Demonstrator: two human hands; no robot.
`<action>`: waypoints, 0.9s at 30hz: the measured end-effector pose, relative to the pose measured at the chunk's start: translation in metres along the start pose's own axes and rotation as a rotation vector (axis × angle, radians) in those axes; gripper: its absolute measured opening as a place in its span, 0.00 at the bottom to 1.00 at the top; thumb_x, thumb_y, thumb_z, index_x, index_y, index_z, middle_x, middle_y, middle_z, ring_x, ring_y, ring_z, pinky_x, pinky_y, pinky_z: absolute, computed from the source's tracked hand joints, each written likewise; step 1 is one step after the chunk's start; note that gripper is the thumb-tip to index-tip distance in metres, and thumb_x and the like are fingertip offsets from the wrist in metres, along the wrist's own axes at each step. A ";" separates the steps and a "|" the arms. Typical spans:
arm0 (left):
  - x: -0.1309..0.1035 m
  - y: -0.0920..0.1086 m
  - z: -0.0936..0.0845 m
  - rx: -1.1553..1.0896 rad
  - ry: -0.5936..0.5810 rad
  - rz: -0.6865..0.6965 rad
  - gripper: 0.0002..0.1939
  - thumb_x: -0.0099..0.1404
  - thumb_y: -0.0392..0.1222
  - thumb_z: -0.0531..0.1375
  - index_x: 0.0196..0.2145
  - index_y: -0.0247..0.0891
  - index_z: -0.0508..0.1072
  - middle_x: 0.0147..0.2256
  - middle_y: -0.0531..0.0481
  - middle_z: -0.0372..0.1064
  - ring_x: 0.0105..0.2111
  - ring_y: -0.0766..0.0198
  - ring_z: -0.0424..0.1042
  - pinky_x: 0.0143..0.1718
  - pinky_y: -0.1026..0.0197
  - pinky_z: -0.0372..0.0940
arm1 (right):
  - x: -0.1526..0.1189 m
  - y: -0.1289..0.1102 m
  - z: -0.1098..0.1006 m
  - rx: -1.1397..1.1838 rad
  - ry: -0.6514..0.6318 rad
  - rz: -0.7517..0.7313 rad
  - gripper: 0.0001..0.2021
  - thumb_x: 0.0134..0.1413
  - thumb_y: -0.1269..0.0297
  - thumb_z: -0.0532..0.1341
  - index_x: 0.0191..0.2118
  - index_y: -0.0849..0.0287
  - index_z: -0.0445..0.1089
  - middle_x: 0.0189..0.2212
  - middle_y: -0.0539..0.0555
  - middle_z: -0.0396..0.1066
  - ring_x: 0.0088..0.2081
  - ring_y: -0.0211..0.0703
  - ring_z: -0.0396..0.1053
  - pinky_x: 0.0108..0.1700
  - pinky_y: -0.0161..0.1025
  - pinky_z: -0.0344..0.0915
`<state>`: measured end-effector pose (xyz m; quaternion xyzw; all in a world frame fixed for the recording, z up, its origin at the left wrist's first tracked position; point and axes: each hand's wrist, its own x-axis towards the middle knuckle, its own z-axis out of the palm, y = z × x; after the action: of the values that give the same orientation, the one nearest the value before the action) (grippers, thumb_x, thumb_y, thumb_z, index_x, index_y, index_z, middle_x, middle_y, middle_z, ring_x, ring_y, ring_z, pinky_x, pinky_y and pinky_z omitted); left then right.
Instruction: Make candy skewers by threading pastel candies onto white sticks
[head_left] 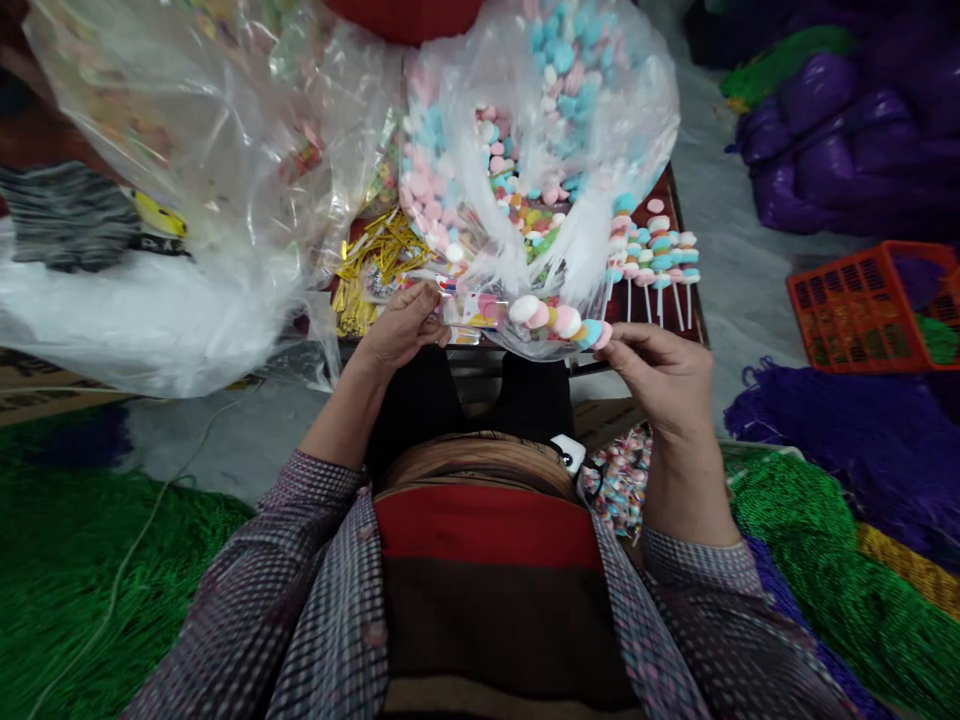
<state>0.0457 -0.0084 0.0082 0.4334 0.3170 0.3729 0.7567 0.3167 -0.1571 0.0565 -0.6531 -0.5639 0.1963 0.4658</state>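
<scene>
My left hand pinches the edge of a clear printed wrapper with colourful spots. In my right hand, thumb and fingers are closed at the near end of a candy skewer strung with white, pink, blue and orange pieces. The skewer lies sideways, its white end close to the wrapper's right side; whether it is inside the wrapper I cannot tell. Beyond my right hand, several candy skewers on white sticks lie side by side on the table. Gold twist ties lie in a heap beyond my left hand.
A large plastic bag of pink, blue and white candies stands ahead, opening towards me. More clear plastic bags crowd the left. An orange crate, purple bundles and green stringy material are at the right.
</scene>
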 end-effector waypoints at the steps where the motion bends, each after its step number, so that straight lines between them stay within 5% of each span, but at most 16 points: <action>1: 0.000 0.000 0.001 0.000 0.003 -0.010 0.24 0.62 0.58 0.68 0.24 0.40 0.64 0.13 0.67 0.45 0.11 0.78 0.43 0.20 0.65 0.64 | 0.000 0.001 0.002 -0.001 0.007 -0.007 0.06 0.56 0.58 0.69 0.37 0.53 0.80 0.31 0.50 0.81 0.31 0.39 0.77 0.36 0.39 0.75; 17: 0.006 -0.003 0.006 0.002 0.001 -0.012 0.23 0.64 0.55 0.67 0.24 0.40 0.62 0.14 0.66 0.46 0.11 0.78 0.43 0.21 0.65 0.63 | -0.007 0.004 0.007 -0.345 0.169 -0.334 0.04 0.58 0.67 0.66 0.37 0.52 0.79 0.31 0.52 0.76 0.32 0.41 0.73 0.34 0.39 0.70; 27: 0.006 -0.001 0.005 0.024 -0.127 0.030 0.27 0.53 0.63 0.72 0.24 0.39 0.66 0.14 0.66 0.45 0.12 0.78 0.42 0.18 0.68 0.59 | -0.006 0.018 0.005 -0.360 0.127 -0.330 0.05 0.62 0.61 0.66 0.36 0.53 0.79 0.31 0.51 0.78 0.33 0.41 0.74 0.36 0.40 0.71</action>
<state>0.0531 -0.0060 0.0084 0.4699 0.2661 0.3522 0.7645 0.3207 -0.1589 0.0373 -0.6357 -0.6583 -0.0273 0.4021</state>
